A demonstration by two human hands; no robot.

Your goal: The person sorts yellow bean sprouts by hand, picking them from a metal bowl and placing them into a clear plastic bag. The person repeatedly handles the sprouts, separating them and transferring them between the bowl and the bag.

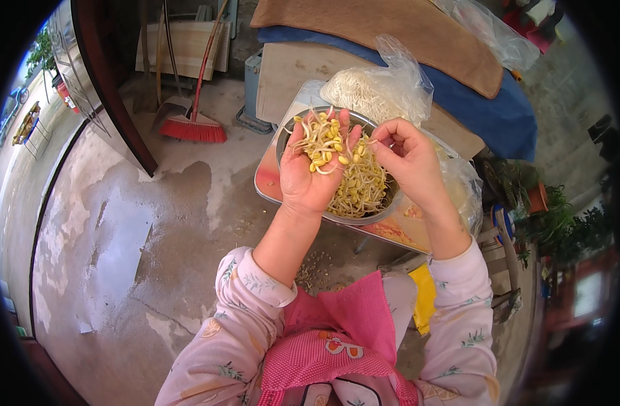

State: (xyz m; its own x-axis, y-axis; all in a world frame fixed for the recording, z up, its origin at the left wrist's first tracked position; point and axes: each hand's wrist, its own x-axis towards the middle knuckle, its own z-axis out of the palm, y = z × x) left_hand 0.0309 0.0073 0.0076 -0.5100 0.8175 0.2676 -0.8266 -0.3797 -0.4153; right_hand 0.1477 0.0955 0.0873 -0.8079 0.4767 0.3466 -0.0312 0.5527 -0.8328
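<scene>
My left hand (310, 177) is palm up over the left side of a steel bowl (353, 220), with a clump of soybean sprouts (322, 142) lying on the palm and fingers. More yellow-headed sprouts (360, 190) fill the bowl below. At the bowl's right rim, my right hand (409, 157) has thumb and forefinger pinched together on what looks like a thin sprout end. Behind the bowl, a clear plastic bag (376, 91) holds pale, thin strands. The bowl stands on a small table (269, 177) with an orange patterned top.
A brown cloth (391, 35) and a blue cloth (507, 122) cover a surface behind the table. Another plastic bag (464, 188) sits at right. A red broom (193, 129) and dustpan (172, 109) stand back left. Potted plants (548, 203) are at right. Debris (315, 269) lies on the floor below.
</scene>
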